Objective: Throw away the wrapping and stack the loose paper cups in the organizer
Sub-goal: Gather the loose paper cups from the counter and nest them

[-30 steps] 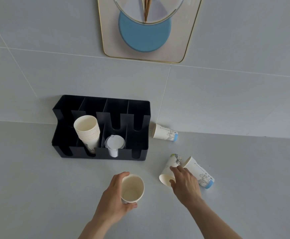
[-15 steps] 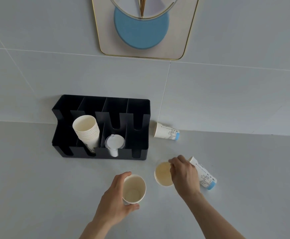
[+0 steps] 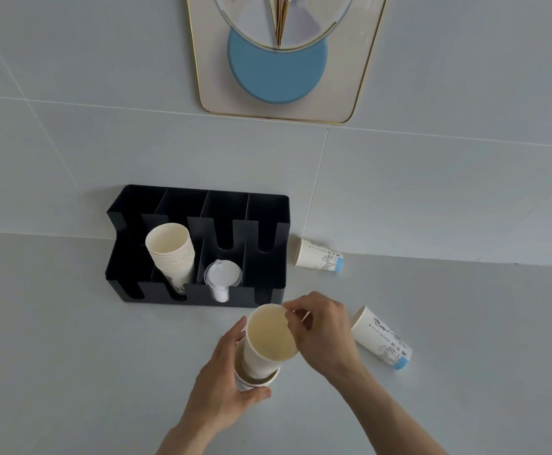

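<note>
My left hand [image 3: 222, 385] grips an upright paper cup [image 3: 257, 381] just above the counter. My right hand [image 3: 325, 333] pinches the rim of a second paper cup [image 3: 269, 336], whose base sits partly inside the first cup, tilted a little. A black organizer [image 3: 268, 224] stands against the wall behind them, with a stack of paper cups [image 3: 173, 254] in its second compartment. Two loose printed cups lie on their sides: one [image 3: 319, 257] by the wall right of the organizer, another [image 3: 381, 338] right of my right hand.
A clear plastic lid with a small white piece [image 3: 222, 279] sits in the organizer's third compartment. A gold-rimmed panel with a blue disc [image 3: 278, 70] hangs on the grey tiled wall. The grey counter [image 3: 54, 356] runs left and right.
My right hand lifted the cup from the counter, turned it upright and carried it left into the cup held by my left hand. The left hand stayed about where it was.
</note>
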`<state>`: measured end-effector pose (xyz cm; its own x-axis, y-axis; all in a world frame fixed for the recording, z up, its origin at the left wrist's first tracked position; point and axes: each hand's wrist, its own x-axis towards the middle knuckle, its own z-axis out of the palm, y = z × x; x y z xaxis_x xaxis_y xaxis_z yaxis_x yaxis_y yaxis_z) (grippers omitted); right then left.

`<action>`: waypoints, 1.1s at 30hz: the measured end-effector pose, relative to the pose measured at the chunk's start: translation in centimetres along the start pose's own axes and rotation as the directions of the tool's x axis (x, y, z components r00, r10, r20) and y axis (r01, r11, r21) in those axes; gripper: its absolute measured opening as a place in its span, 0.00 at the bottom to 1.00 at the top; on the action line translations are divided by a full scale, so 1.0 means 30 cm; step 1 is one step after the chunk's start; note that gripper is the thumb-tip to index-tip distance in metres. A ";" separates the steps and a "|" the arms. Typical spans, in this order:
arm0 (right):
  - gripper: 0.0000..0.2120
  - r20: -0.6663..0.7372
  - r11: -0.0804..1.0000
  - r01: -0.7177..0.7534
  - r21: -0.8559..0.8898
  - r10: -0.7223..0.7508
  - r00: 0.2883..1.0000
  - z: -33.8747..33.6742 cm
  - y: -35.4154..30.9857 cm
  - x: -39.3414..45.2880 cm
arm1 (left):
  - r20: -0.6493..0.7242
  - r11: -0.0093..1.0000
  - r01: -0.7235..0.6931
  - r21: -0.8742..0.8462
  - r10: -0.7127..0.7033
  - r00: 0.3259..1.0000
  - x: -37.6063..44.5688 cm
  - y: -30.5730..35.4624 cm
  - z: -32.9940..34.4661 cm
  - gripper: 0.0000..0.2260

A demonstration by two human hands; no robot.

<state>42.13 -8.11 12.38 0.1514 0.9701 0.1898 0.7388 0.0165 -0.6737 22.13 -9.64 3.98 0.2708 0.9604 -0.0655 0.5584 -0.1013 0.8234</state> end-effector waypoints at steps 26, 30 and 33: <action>0.30 0.042 0.924 -0.223 -0.311 0.248 0.968 0.036 0.254 -0.104 | 0.069 0.998 -0.069 -0.007 0.069 0.995 0.044 -0.042 -0.002 0.45; 0.40 0.123 0.830 -0.287 -0.479 0.387 0.914 -0.022 0.362 -0.099 | 0.093 0.998 -0.069 -0.006 0.070 0.993 0.058 -0.022 0.029 0.45; 0.49 0.210 0.813 -0.275 -0.513 0.429 0.878 -0.023 0.441 -0.100 | 0.083 0.998 -0.063 -0.013 0.064 0.995 0.058 0.006 0.053 0.45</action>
<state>51.90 -10.97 3.38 0.3124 0.9101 -0.2723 0.8959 -0.3776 -0.2342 23.94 -8.40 3.11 0.3699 0.9272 -0.0592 0.5299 -0.1582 0.8331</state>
